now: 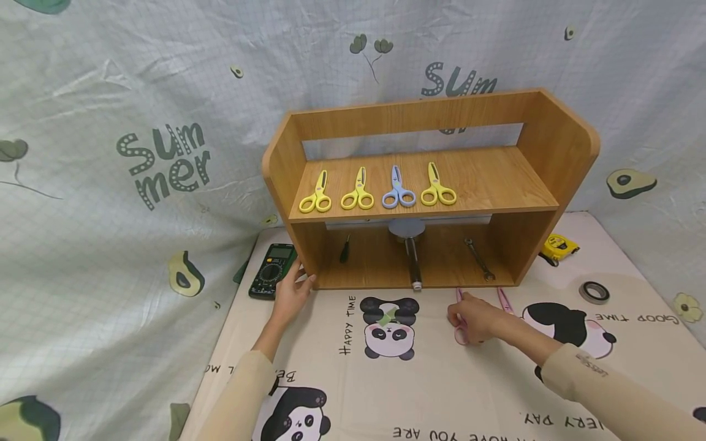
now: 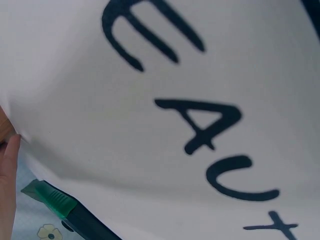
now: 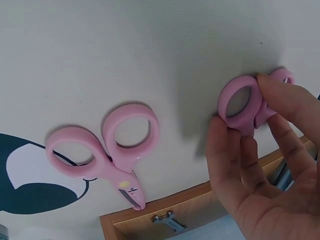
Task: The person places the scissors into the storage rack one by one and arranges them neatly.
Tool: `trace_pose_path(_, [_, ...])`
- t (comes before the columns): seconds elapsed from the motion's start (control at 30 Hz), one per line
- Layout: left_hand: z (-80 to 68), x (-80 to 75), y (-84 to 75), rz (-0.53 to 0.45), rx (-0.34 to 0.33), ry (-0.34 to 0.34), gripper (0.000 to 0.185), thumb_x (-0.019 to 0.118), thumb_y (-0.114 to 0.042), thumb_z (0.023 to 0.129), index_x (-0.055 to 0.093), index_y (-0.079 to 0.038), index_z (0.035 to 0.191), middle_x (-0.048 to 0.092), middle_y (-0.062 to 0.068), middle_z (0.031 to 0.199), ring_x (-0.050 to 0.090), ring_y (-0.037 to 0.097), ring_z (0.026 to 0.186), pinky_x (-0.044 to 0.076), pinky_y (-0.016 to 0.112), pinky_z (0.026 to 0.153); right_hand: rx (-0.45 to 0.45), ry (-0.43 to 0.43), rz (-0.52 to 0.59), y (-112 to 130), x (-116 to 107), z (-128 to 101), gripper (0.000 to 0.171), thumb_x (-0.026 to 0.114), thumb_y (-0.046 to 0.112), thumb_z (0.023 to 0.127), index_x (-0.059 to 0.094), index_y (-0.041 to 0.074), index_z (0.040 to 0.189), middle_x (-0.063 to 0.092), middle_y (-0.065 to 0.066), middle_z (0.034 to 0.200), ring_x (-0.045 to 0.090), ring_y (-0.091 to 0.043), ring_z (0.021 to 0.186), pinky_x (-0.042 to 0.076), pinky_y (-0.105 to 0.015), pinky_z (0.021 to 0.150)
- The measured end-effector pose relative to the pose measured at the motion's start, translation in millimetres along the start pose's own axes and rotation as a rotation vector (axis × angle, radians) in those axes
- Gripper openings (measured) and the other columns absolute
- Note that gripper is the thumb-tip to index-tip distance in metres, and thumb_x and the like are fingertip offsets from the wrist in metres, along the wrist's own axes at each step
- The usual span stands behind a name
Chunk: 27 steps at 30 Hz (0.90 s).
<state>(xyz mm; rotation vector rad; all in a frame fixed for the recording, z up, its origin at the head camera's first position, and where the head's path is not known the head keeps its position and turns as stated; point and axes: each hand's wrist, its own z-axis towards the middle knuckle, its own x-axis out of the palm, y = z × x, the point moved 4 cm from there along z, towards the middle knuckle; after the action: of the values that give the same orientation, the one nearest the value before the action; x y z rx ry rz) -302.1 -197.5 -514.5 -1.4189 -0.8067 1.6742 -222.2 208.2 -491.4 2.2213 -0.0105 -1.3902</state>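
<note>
My right hand (image 1: 478, 318) pinches a pair of pink scissors (image 3: 243, 121) by the handle loops, just in front of the wooden shelf (image 1: 342, 285). To its right, a second pair of pink scissors (image 3: 120, 172) lies on the cloth, blades toward the shelf. My left hand (image 1: 292, 299) rests against the lower left corner of the shelf with its fingers extended, beside a multimeter (image 1: 270, 272). Mostly outside the left wrist view, this hand shows only fingers (image 2: 9, 165) near a bit of wood.
Yellow scissors (image 1: 438, 191) and blue scissors (image 1: 398, 195) line the upper board. Below lie a screwdriver (image 1: 344, 251), a round-headed tool with black handle (image 1: 412, 260) and a wrench (image 1: 478, 260). A tape measure (image 1: 558, 248) and a tape roll (image 1: 594, 293) sit at right.
</note>
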Motion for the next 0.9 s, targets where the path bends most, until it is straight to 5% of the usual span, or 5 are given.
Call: trace_pose_path(0.9, [-1.3, 1.5, -2.7, 0.0, -0.028, -0.003, 0.067, 0.064, -0.01, 0.104, 0.034, -0.018, 0.163, 0.046, 0.022, 0.16, 0.064, 0.045, 0.128, 0.064, 0.05, 0.091, -0.03, 0.028, -0.004, 2.8, -0.6, -0.8, 0.033, 0.078, -0.01, 0.074, 0.059, 0.015, 0.084, 0.052, -0.005, 0.088, 0.048, -0.021, 0.087, 0.042, -0.031, 0.067])
